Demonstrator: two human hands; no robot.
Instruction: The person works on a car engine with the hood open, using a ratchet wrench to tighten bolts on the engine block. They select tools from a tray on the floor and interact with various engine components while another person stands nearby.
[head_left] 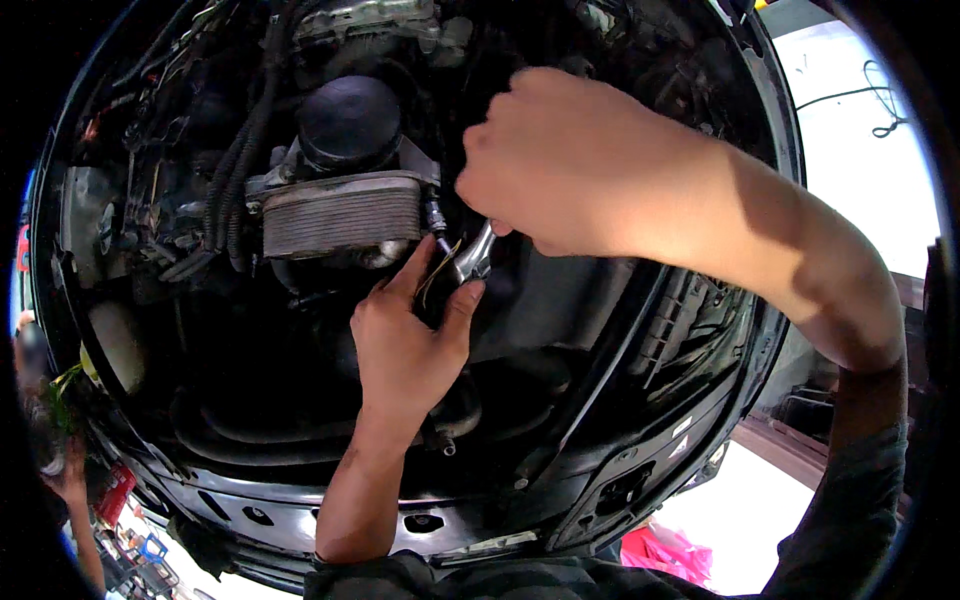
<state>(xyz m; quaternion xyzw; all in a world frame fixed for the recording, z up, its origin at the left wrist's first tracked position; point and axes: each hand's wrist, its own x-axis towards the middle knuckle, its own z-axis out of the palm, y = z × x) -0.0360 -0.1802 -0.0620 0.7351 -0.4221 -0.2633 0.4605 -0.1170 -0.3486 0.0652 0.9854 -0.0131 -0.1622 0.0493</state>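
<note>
My right hand (555, 160), fingers curled, grips the handle of a silver wrench, apparently a ratchet (473, 258), in the engine bay. My left hand (410, 345) holds the wrench's head end between thumb and index finger, lower in the bay. A socket extension (436, 215) runs from near that head up along the right side of a finned metal cooler (340, 220). A black round cap (348, 118) tops the housing above the cooler. A thin yellowish wire crosses by my left fingers. The socket's far tip is hard to make out.
The car's front crossmember (300, 520) spans the lower edge. Black hoses (260, 440) lie low in the bay, with corrugated tubing (235, 170) at left. A person's arm (78, 500) shows at far left beside tools. Pink plastic (665, 550) lies at lower right; a cable (880, 110) at upper right.
</note>
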